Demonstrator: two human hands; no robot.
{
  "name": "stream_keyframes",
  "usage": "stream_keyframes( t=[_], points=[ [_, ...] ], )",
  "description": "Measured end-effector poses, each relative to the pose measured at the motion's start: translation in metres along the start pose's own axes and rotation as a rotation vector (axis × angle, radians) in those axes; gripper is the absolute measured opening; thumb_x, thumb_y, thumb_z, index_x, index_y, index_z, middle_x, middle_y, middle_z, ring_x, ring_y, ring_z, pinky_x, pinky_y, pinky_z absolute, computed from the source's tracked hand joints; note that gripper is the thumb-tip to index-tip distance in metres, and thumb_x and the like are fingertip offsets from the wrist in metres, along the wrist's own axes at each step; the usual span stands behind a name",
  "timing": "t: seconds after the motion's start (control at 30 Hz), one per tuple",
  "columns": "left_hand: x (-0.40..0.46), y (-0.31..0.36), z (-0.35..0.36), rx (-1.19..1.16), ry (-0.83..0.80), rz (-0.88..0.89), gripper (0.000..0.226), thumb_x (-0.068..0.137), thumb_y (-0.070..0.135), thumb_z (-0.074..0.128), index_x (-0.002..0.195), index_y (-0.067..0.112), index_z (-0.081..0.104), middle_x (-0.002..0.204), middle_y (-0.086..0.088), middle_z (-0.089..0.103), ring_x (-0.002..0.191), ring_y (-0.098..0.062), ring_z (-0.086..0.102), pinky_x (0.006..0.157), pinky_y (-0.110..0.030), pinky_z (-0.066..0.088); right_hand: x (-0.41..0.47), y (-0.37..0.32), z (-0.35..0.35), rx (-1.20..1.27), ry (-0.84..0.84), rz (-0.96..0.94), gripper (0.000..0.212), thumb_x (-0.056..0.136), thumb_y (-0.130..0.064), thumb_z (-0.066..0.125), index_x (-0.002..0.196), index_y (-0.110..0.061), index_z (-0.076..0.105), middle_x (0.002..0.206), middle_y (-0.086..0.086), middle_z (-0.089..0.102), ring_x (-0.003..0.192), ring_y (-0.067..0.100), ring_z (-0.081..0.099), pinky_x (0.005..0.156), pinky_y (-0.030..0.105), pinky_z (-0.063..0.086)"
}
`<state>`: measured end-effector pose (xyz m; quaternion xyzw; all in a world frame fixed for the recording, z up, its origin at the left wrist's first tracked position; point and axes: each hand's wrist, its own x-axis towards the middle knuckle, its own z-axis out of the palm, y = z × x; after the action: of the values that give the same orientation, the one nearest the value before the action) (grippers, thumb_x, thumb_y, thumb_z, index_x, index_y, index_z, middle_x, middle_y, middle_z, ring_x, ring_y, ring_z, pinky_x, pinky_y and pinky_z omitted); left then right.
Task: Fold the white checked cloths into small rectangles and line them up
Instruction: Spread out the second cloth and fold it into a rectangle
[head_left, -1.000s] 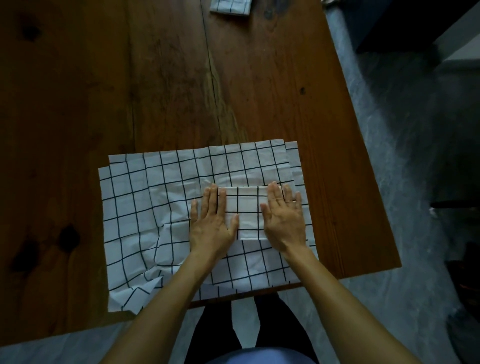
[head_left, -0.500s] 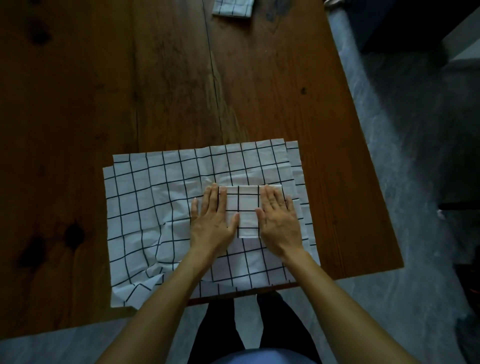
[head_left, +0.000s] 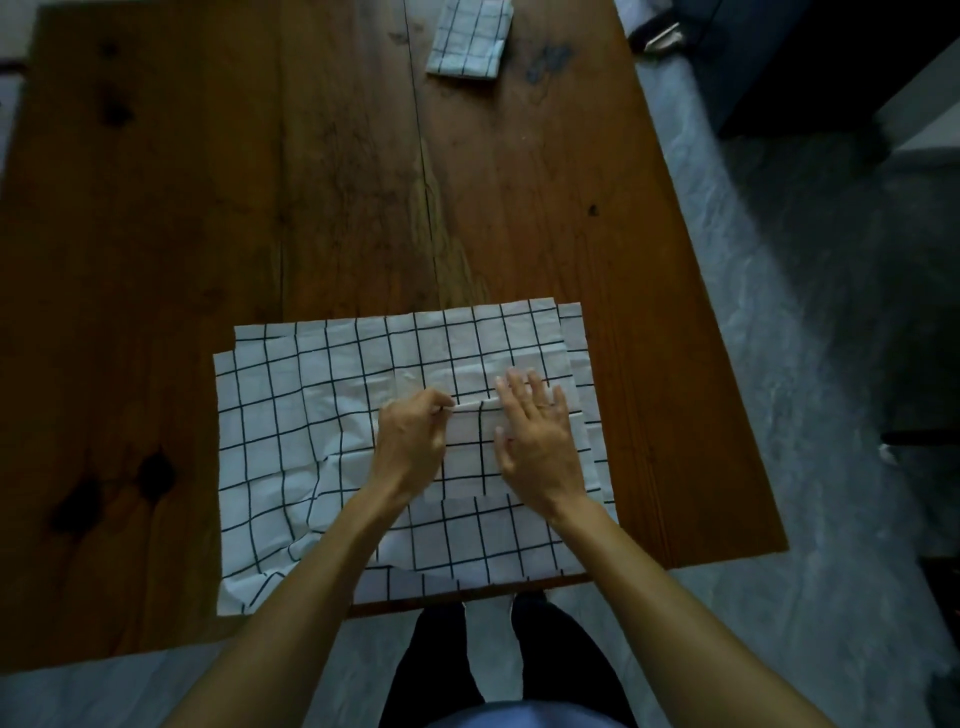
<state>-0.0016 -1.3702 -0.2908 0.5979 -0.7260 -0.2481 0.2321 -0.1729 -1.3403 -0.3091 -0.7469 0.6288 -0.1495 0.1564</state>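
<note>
A small folded white checked cloth (head_left: 470, 449) is lying on top of a stack of unfolded white checked cloths (head_left: 311, 415), toward the stack's right half, at the near edge of the wooden table (head_left: 208, 208). The left hand (head_left: 410, 444) is curling its fingers and pinching the far left corner of the small folded cloth between thumb and fingertips, where a thin edge of fabric is standing slightly raised. The right hand (head_left: 537, 436) is lying flat with its fingers straight and loosely spread, pressing down on the right part of the same folded cloth, fingertips pointing away from the person. The stack beneath is spreading out in a large rectangle; its left portion is showing wrinkles, and its near left corner (head_left: 244, 587) is drooping a little past the table's near edge. At least two layers are showing as offset edges along the far and right sides. At the far end of the table, well apart from the hands, another folded checked cloth (head_left: 470, 39) is lying as a small rectangle, partly cut off by the top of the view. Beyond the table's right edge, a grey floor (head_left: 805, 364) is showing, and the person's dark trouser legs (head_left: 498, 660) are standing just below the table's near edge.
</note>
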Motion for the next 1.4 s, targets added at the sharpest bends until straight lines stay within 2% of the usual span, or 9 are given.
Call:
stream_keyframes(
  t=[0.07,0.13,0.23,0.53,0.7,0.9,1.0,1.13,1.4],
  points=[
    [0.001,0.015,-0.015,-0.063,0.001,0.084,0.012,0.084,0.001,0.065,0.095,0.006,0.065,0.089,-0.01,0.068,0.079,-0.015,0.063,0.072,-0.015,0.047,0.014,-0.008,-0.016,0.108,-0.014,-0.057,0.045,0.096,-0.022,0.051,0.139,-0.016,0.043,0.146,0.009,0.044,0.141,0.026,0.03,0.119,0.049,0.014],
    [0.003,0.031,-0.03,-0.115,0.067,0.097,0.016,0.085,0.004,0.066,0.1,0.008,0.065,0.09,-0.008,0.069,0.079,-0.011,0.063,0.068,-0.006,0.044,0.029,-0.015,-0.037,0.25,-0.059,-0.076,0.02,0.096,-0.021,0.052,0.113,-0.018,0.061,0.111,0.004,0.067,0.11,0.019,0.059,0.11,0.048,0.034],
    [0.007,0.057,-0.056,-0.284,0.179,-0.066,0.032,0.086,0.018,0.067,0.117,0.015,0.057,0.087,0.008,0.063,0.074,0.004,0.059,0.061,-0.006,0.046,0.043,-0.029,-0.074,0.502,-0.093,0.057,0.012,0.096,-0.021,0.055,0.091,-0.017,0.065,0.08,-0.002,0.064,0.072,0.01,0.058,0.073,0.033,0.052],
    [0.015,0.094,-0.122,-0.688,0.288,-0.165,0.017,0.087,0.024,0.064,0.102,0.016,0.064,0.089,-0.004,0.069,0.081,-0.012,0.067,0.069,-0.028,0.056,0.063,-0.047,-0.163,1.27,-0.129,0.243,0.023,0.092,-0.021,0.061,0.11,-0.007,0.066,0.108,0.016,0.069,0.104,0.032,0.064,0.089,0.045,0.055],
    [0.025,0.112,-0.131,-0.691,0.362,-0.073,0.006,0.092,0.021,0.057,0.096,0.019,0.061,0.081,-0.013,0.064,0.073,-0.022,0.062,0.063,-0.029,0.054,0.063,-0.063,-0.177,1.233,-0.095,0.183,0.027,0.092,-0.027,0.06,0.107,-0.004,0.064,0.103,0.017,0.066,0.1,0.033,0.061,0.091,0.039,0.051],
    [0.024,0.105,-0.138,-0.59,0.428,0.018,0.036,0.086,0.043,0.056,0.08,0.008,0.055,0.068,-0.009,0.054,0.063,-0.018,0.054,0.055,-0.028,0.049,0.061,-0.08,-0.189,1.16,0.044,0.125,0.023,0.085,-0.035,0.064,0.095,-0.014,0.068,0.096,0.019,0.067,0.094,0.041,0.062,0.084,0.056,0.054],
    [0.026,0.106,-0.145,-0.58,0.443,0.024,0.025,0.088,0.025,0.063,0.07,0.019,0.047,0.061,0.006,0.044,0.056,-0.003,0.046,0.051,-0.011,0.04,0.062,-0.087,-0.191,1.151,0.073,0.124,0.026,0.085,-0.035,0.064,0.095,-0.012,0.069,0.094,0.019,0.068,0.091,0.038,0.064,0.082,0.057,0.054],
    [0.029,0.1,-0.152,-0.564,0.468,0.019,0.034,0.089,0.009,0.061,0.065,0.018,0.04,0.059,0.005,0.038,0.053,-0.001,0.042,0.05,-0.01,0.038,0.064,-0.095,-0.191,1.132,0.093,0.122,0.038,0.082,-0.042,0.064,0.094,-0.006,0.068,0.094,0.025,0.065,0.09,0.044,0.061,0.082,0.06,0.051],
    [0.023,0.073,-0.161,-0.669,0.346,0.028,0.021,0.09,0.016,0.06,0.073,0.004,0.053,0.059,-0.006,0.048,0.052,-0.007,0.044,0.05,-0.017,0.042,0.063,-0.104,-0.181,1.157,0.113,0.213,0.02,0.09,-0.023,0.06,0.101,-0.009,0.071,0.092,0.005,0.074,0.087,0.017,0.07,0.073,0.029,0.057]
  ],
)
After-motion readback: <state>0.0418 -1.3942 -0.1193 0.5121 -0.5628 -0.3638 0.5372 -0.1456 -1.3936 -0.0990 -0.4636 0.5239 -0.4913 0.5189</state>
